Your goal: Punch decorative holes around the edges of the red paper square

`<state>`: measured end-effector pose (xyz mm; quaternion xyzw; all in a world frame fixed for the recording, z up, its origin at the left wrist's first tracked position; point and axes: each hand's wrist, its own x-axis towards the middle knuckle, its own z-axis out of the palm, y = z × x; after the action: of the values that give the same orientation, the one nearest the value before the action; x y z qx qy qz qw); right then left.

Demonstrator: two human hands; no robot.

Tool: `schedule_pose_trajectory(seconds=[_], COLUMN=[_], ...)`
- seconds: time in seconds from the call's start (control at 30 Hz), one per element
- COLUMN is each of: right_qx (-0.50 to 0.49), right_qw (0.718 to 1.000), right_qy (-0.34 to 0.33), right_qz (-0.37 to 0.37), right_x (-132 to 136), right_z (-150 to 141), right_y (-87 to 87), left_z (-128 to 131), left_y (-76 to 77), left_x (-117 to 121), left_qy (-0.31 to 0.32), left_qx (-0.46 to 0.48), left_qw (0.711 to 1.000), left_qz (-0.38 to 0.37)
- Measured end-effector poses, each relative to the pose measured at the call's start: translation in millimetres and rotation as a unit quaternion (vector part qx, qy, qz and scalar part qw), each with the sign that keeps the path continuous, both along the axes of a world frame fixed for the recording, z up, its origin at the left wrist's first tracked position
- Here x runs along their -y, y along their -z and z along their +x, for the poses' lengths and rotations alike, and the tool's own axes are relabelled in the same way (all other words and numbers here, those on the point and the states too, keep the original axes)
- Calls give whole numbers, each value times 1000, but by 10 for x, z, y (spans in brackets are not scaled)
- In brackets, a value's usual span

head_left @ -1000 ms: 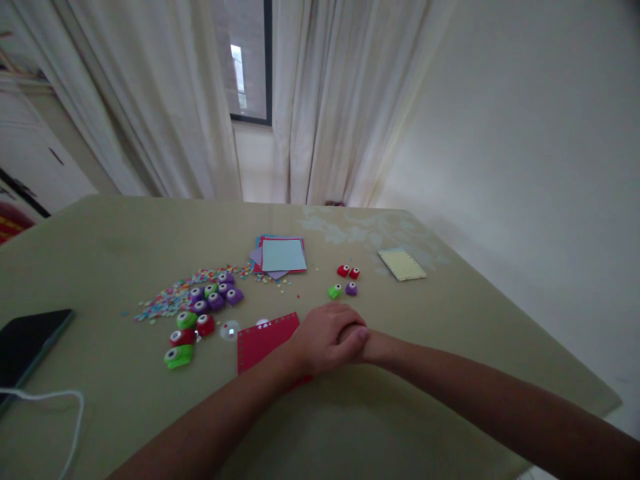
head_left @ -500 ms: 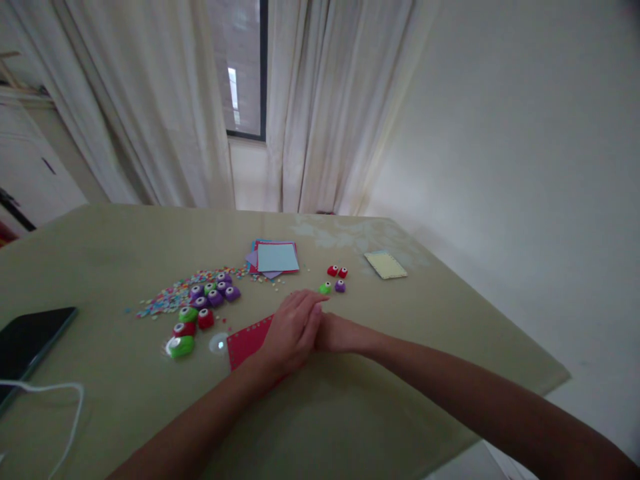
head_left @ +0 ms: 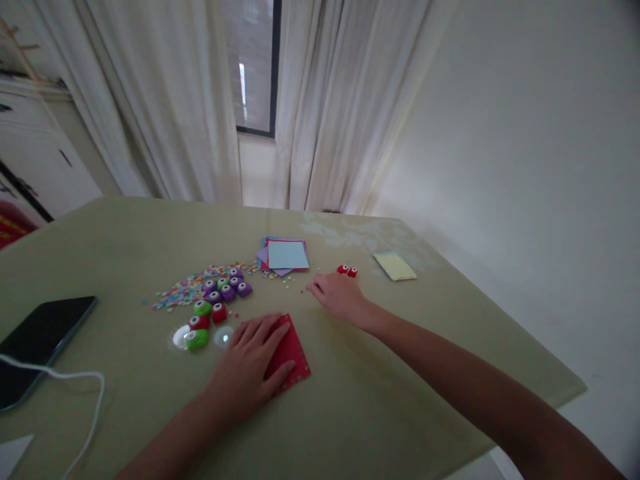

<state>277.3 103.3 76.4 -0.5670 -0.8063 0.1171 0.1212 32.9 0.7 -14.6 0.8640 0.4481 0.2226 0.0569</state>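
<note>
My left hand [head_left: 253, 357] lies with its fingers spread on a red card [head_left: 296, 357], covering its left part. Small holes run along the card's visible edges. My right hand [head_left: 337, 295] is over the table beyond the card, its fingers curled and pressed together. Whatever is in them, if anything, is hidden. A tiny red paper bit [head_left: 302, 291] lies beside its fingertips. Just behind the hand sit two red eye-like paper punches [head_left: 347, 270]. The green and purple punches near them are hidden by my right hand.
Purple and green punches [head_left: 227, 291] stand beside scattered confetti [head_left: 187, 290]. More red and green punches [head_left: 199, 323] are nearer, by a clear round lid [head_left: 225, 337]. Coloured cards [head_left: 289, 255] lie behind, a pale yellow card [head_left: 395, 266] right, a phone [head_left: 45, 333] with white cable [head_left: 95, 427] left.
My hands, one over the other before, have come apart. The right has moved away to the punches; the left has shifted left and flattened on the red card. The view has turned slightly left.
</note>
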Motion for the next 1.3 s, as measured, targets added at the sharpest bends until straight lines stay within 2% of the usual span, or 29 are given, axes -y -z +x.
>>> schedule_pose_trajectory(seconds=[0.13,0.27,0.33,0.47,0.6,0.8,0.87,0.93,1.0,1.13,1.2,1.3], right_qx=[-12,-92,-128,-157,-158,-94,-86,-86,-98,-172,-198,-212], right_qw=[997,977,967,970,972,956,955,963,972,975,973,971], right_qy=[-75,-193,-215,-181,-171,-274,-279,-251,-209,-126,-106,-108], right_qz=[-2,28,39,40,36,50,48,48,53,65,48,-1], right_x=[-8,-78,-101,-79,-76,-283,-332,-307,-184,287,516,686], right_z=[-489,-889,-932,-725,-605,-1035,-1092,-997,-755,-128,86,205], right_y=[77,372,555,781,754,627,605,607,638,731,737,664], left_z=[-30,-85,-107,-117,-102,-136,-159,-175,-183,-180,-176,-173], left_y=[-25,-78,-109,-123,-89,-118,-142,-152,-142,-88,-69,-65], left_x=[41,108,129,143,143,165,165,155,138,119,122,127], left_qy=[27,49,53,44,47,48,53,56,55,38,29,19], left_qx=[-10,-17,-17,-16,-18,-21,-27,-32,-33,-22,-19,-17], left_qw=[1000,998,998,999,999,999,998,998,998,998,999,999], left_qz=[-9,-21,-27,-10,1,-12,-10,-2,10,34,32,21])
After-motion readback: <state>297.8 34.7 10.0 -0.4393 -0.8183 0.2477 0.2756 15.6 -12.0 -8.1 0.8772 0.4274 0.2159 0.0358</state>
